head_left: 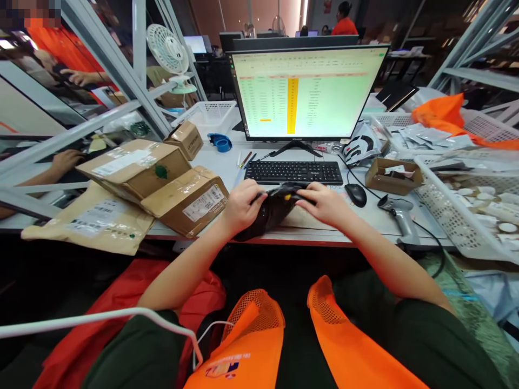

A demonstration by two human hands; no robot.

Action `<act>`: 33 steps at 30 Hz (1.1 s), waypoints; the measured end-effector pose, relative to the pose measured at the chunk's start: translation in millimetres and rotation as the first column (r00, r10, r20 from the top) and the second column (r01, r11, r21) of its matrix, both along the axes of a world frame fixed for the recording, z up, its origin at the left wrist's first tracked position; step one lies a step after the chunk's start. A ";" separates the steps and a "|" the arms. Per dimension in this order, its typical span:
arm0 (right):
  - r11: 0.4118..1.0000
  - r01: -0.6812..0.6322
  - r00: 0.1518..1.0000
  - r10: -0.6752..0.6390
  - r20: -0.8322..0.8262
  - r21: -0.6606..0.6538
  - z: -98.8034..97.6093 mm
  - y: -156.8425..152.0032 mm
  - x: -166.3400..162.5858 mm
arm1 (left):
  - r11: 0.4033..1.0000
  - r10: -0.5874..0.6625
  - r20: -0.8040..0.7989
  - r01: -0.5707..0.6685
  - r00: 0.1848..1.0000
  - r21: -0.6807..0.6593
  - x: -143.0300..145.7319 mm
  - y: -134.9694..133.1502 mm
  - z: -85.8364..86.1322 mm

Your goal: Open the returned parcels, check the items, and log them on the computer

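Observation:
A shiny black plastic bag is stretched between my two hands at the front edge of the desk, with a small yellow spot near its top. My left hand pinches its left end, and my right hand pinches the right end. What lies inside the bag is hidden. Just behind it sits a black keyboard, with a black mouse to the right. A cardboard box with a white label stands left of my left hand.
More cardboard boxes and a tan parcel crowd the left side. A monitor rises behind the keyboard. To the right are a small open box, a barcode scanner and a white basket. Another person's hand shows at far left.

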State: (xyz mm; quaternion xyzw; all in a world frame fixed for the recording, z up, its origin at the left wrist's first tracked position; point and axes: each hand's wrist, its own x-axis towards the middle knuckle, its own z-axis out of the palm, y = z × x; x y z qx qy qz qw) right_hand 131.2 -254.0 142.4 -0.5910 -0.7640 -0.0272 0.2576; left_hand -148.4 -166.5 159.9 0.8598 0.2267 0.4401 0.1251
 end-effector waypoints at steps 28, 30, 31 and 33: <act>0.961 -0.123 0.887 0.219 -0.406 0.249 -68.9 30.4 -165.4 | 0.871 0.162 -0.456 -0.344 0.875 -0.351 -54.1 -6.6 26.9; 0.951 -0.129 0.889 0.236 -0.392 0.280 -69.1 32.4 -166.9 | 0.859 0.157 -0.599 -0.408 0.785 -0.309 -60.8 -2.3 36.1; 0.949 -0.136 0.891 0.242 -0.385 0.284 -67.7 33.3 -166.9 | 0.858 0.150 -0.667 -0.432 0.730 -0.279 -62.7 0.3 40.7; 0.948 -0.175 0.874 0.275 -0.400 0.267 -63.2 35.4 -165.2 | 0.872 0.133 -0.773 -0.444 0.620 -0.206 -63.8 5.5 47.7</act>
